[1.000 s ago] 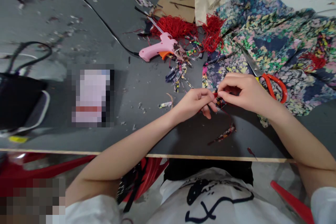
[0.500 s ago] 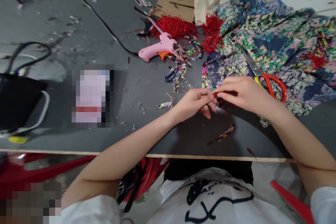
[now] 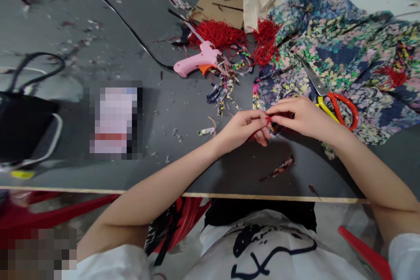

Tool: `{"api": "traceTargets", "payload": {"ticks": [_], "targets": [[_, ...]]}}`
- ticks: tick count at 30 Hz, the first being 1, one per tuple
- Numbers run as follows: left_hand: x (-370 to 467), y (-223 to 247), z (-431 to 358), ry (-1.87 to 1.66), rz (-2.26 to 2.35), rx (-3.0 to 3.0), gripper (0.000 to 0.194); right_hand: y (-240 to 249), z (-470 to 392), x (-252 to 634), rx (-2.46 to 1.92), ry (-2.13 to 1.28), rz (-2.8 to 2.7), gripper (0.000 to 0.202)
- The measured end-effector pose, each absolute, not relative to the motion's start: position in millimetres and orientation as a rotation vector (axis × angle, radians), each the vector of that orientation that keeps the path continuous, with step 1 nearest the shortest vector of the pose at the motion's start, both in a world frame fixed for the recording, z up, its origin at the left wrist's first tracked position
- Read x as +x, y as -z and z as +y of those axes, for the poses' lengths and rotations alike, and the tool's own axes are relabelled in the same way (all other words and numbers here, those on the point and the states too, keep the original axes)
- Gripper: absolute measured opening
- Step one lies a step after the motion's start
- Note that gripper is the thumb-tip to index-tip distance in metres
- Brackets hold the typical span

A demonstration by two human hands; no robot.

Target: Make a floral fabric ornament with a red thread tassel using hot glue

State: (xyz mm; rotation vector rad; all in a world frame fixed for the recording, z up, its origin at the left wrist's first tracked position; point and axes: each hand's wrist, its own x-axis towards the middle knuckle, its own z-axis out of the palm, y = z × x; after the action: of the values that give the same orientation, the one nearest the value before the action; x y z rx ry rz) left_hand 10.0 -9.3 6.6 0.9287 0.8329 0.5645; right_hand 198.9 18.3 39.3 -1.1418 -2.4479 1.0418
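Between my two hands is a small bit of red string [image 3: 268,119], mostly hidden by the fingers. My left hand [image 3: 251,127] pinches it between thumb and forefinger, the other fingers curled below. The fingertips of my right hand [image 3: 293,116] close on the same red string from the right. Just beyond the right hand lie scissors [image 3: 341,107] with red and yellow handles, resting on a floral cloth [image 3: 344,52]. A narrow patterned fabric strip [image 3: 280,168] lies on the grey table below my hands, with a thin red thread near it.
A pink glue gun [image 3: 197,59] with a black cord lies beyond my left hand, near red string heaps [image 3: 218,34] and fabric scraps [image 3: 225,92]. Cardboard pieces [image 3: 229,11] are behind. A blurred-out phone-like object [image 3: 113,118] and a black bag [image 3: 26,127] are at left.
My right hand has shifted very slightly, its fingers lifting a little, and more of the yellow scissor handle shows. My left hand keeps its pinch in nearly the same place.
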Motion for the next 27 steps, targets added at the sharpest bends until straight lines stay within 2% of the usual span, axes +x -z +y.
{"api": "traceTargets", "payload": {"ticks": [5, 12, 18, 27], "targets": [[10.5, -4.6, -10.4, -0.605, 0.793, 0.887, 0.030, -39.9, 17.3, 197.7, -1.143, -0.938, -2.481, 0.020], [9.5, -7.3, -10.6, -0.592, 0.786, 0.872, 0.029, -45.2, 13.0, 197.5, -1.154, -0.881, -2.582, 0.020], [9.8, -6.9, -10.9, -0.567, 0.833, 0.956, 0.040, -46.9, 5.8, 192.2, -1.195, -0.711, -2.674, 0.022], [10.6, -11.3, -11.4, -0.673, 0.907, 1.036, 0.035, -52.2, 9.0, 198.5, -1.140, -0.812, -2.597, 0.023]]}}
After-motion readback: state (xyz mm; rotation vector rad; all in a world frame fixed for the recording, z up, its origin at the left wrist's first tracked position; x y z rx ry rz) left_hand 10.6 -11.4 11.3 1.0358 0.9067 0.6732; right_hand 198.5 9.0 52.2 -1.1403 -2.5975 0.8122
